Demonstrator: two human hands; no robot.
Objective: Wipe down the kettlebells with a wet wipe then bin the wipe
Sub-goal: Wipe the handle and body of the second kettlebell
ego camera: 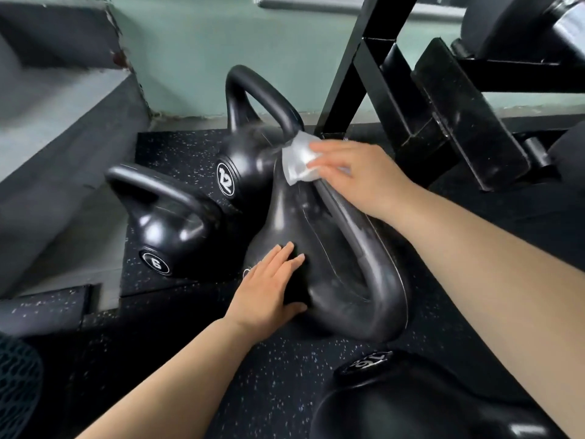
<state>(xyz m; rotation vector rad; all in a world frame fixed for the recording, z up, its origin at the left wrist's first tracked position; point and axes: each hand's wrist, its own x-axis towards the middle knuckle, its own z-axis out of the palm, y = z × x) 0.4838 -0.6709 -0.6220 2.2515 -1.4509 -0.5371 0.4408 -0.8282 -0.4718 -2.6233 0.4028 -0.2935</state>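
Observation:
A large black kettlebell (329,248) stands in the middle of the speckled rubber floor, its thick handle towards me. My right hand (357,175) presses a white wet wipe (299,160) onto the far top of that handle. My left hand (269,286) lies flat against the kettlebell's near left side, fingers together, holding nothing. Behind it stands a black kettlebell marked 12 (250,153), and to the left a smaller one marked 6 (167,229). Another kettlebell (411,403) is partly in view at the bottom right.
A black steel rack (443,115) with a dumbbell stands at the back right, close behind my right hand. Grey steps (53,153) rise on the left. A pale green wall (196,52) runs along the back. A dark mesh object (15,384) sits at the bottom left edge.

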